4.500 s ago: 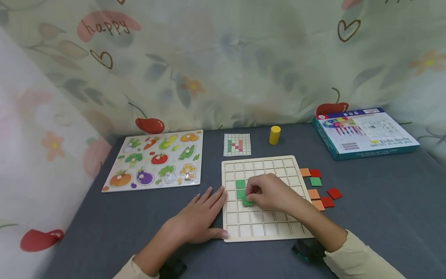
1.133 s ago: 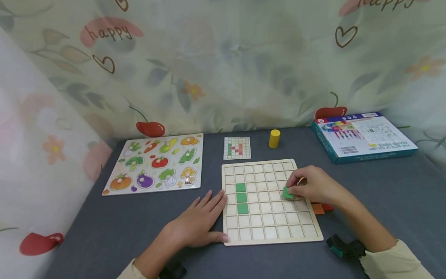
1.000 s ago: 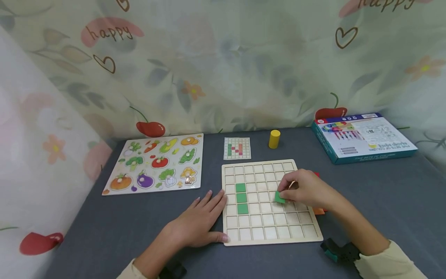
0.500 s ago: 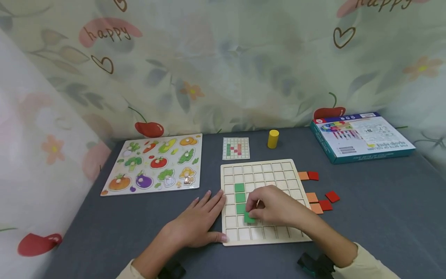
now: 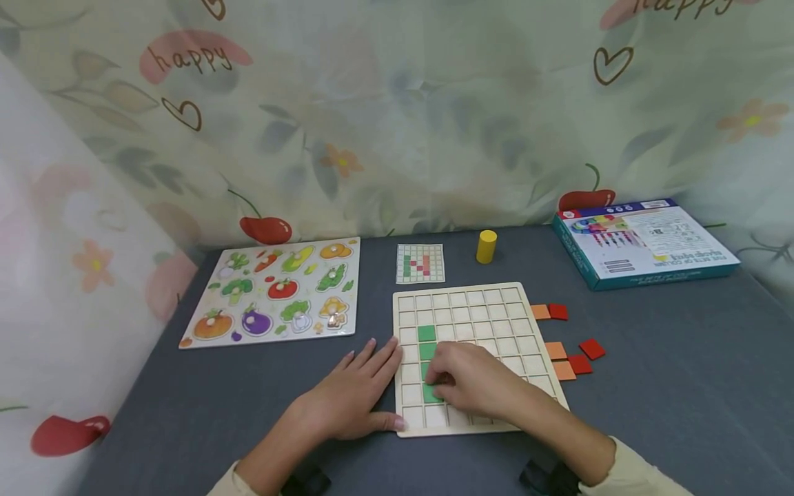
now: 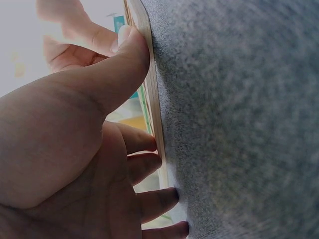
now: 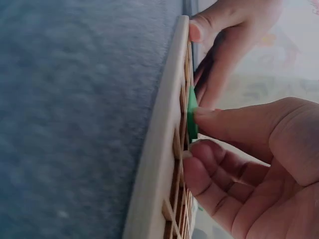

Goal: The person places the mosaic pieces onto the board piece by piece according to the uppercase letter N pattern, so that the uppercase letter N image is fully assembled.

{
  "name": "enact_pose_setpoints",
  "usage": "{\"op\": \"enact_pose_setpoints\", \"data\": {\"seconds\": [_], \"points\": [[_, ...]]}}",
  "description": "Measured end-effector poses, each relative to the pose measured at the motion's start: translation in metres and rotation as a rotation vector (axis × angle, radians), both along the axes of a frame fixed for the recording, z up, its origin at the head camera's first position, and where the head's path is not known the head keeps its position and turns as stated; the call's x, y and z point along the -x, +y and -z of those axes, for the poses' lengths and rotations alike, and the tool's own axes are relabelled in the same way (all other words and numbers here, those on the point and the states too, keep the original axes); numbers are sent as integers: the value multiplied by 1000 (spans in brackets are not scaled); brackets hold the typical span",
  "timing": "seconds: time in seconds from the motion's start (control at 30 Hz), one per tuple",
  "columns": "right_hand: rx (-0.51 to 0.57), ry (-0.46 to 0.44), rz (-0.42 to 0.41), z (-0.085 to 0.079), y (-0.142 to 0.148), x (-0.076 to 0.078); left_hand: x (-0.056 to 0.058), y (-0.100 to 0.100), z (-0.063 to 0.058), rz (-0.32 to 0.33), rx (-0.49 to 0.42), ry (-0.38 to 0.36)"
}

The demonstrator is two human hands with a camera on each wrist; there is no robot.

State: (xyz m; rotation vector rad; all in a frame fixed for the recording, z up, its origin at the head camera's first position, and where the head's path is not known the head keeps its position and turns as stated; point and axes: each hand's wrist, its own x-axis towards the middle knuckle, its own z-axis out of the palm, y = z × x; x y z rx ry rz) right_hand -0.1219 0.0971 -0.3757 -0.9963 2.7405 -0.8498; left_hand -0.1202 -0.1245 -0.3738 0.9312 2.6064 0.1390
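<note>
In the head view a wooden grid board (image 5: 477, 298) lies flat on the table. Green square tiles (image 5: 426, 333) run down its second column from the left. My right hand (image 5: 476, 383) holds the lowest green tile (image 5: 431, 393) at a cell below the others, partly covering it. The right wrist view has the thumb against that green tile (image 7: 191, 117), tilted at the grid, with the other fingers curled close by. My left hand (image 5: 351, 398) lies with fingers spread along the board's left edge, thumb at the near corner; its fingertips touch the edge in the left wrist view.
Orange tiles (image 5: 555, 351) and red tiles (image 5: 592, 349) lie right of the board. Behind it are a pattern card (image 5: 420, 264) and a yellow cylinder (image 5: 486, 247). A vegetable puzzle board (image 5: 310, 293) is at left, a flat box (image 5: 645, 244) at back right.
A third green tile has gone into the column. My right hand has brought another green tile from the right side across to the cell below. The left hand stays at the edge.
</note>
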Motion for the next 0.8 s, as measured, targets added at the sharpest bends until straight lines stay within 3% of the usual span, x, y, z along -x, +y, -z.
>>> {"op": "enact_pose_setpoints", "data": {"seconds": [0.3, 0.4, 0.6, 0.8], "points": [[9, 3, -68, 1, 5, -4, 0, 1, 2, -4, 3, -1], [16, 14, -51, -1, 12, -2, 1, 0, 2, -3, 4, -2], [6, 119, 129, -8, 49, 16, 1, -1, 3, -1, 3, -14], [-55, 152, 360, -12, 107, 39, 1, -2, 2, 4, -5, -16]]}}
